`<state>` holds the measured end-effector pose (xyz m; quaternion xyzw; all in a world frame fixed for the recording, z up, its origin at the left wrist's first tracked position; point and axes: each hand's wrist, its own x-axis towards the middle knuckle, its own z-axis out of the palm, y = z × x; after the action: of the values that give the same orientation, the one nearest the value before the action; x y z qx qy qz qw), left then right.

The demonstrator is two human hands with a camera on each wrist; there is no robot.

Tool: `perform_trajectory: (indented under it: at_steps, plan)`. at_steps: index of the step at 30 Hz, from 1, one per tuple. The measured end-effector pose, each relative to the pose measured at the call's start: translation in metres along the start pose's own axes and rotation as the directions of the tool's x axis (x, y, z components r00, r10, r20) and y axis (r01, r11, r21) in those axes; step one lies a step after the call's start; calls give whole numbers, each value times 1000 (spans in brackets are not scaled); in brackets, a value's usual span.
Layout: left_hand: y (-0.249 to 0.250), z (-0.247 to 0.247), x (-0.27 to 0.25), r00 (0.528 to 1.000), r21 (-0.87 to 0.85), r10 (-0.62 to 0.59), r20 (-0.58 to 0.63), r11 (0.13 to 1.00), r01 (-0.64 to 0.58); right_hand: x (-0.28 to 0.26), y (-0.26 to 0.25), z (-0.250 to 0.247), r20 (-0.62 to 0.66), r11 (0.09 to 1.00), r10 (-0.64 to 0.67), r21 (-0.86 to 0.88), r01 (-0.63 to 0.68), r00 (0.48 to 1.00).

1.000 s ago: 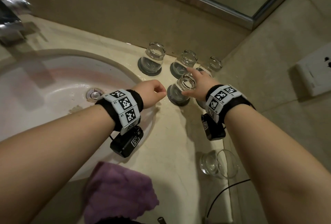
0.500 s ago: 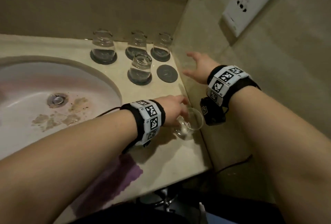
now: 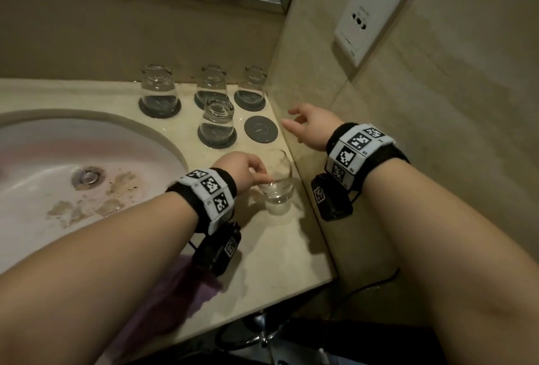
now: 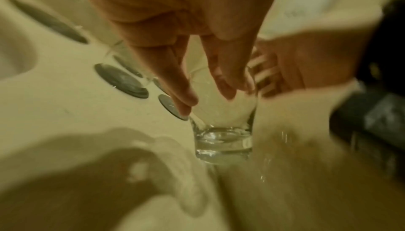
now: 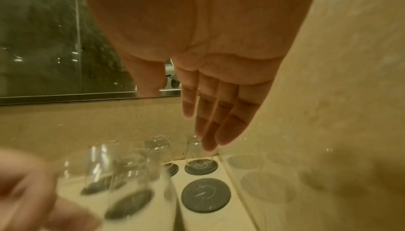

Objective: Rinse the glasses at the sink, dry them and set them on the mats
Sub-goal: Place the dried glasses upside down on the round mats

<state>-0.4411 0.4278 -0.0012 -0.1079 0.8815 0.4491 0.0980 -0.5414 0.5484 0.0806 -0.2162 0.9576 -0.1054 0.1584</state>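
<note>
the sink (image 3: 163, 143) sits left in the counter (image 3: 271, 251). five dark round mats (image 3: 260, 129) lie near the corner; four carry upturned glasses (image 3: 159, 89), one is bare. a fifth glass (image 3: 278, 181) stands upright near the counter's edge, just before the bare mat, and the left hand (image 3: 243, 170) pinches it near the rim, thumb one side, fingers the other. it looks stiff, thick-based, breakable and probably slick, so gripping round the body seems safer. the right hand (image 3: 310, 125) hovers by the wall, fingers spread loosely, holding nothing.
</note>
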Motion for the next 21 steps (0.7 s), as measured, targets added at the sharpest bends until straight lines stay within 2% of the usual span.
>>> perform_trajectory:
  at_steps: [1, 3, 4, 6, 7, 9, 10, 11, 13, 14, 16, 18, 20, 21]
  plan:
    - [-2, -7, -1, 997, -244, -70, -26, 968, 61, 0, -3, 2, 9, 1000, 9, 30, -9, 1000]
    - [-1, -21, -3, 986, -669, -167, -10, 734, 117, 0, -9, 7, 36, 994, 20, 103, -23, 999]
    - [1, -28, -4, 982, -787, -189, -3, 606, 114, 0, -13, 9, 52, 987, 20, 158, -28, 998]
    - [8, -41, -5, 978, -914, -209, 12, 395, 95, 1, -20, 13, 81, 942, 21, 331, -47, 996]
    - [12, -46, -5, 977, -940, -213, 15, 329, 86, 3, -23, 14, 95, 881, 27, 469, -69, 995]
    - [16, -55, -2, 977, -955, -214, 26, 283, 87, 7, -26, 12, 134, 655, 49, 744, -134, 990]
    - [17, -58, 0, 978, -956, -207, 32, 278, 90, 9, -27, 9, 151, 545, 63, 823, -160, 987]
    - [18, -61, 2, 979, -956, -203, 35, 278, 91, 13, -28, 6, 159, 479, 80, 860, -177, 984]
    - [20, -66, 6, 980, -945, -196, 41, 312, 102, 21, -28, -1, 148, 444, 107, 878, -180, 983]
    - [20, -68, 8, 979, -924, -200, 39, 366, 111, 28, -28, -3, 132, 452, 123, 875, -174, 984]
    - [19, -70, 13, 976, -839, -219, 16, 527, 131, 42, -29, -9, 93, 522, 166, 836, -167, 982]
    - [16, -71, 18, 975, -734, -220, -30, 667, 128, 56, -30, -15, 32, 677, 210, 716, -169, 977]
    - [11, -73, 20, 980, -652, -190, -56, 750, 108, 69, -31, -16, -74, 862, 204, 486, -143, 976]
    - [10, -74, 20, 984, -611, -172, -55, 785, 103, 75, -32, -14, -108, 927, 172, 355, -124, 979]
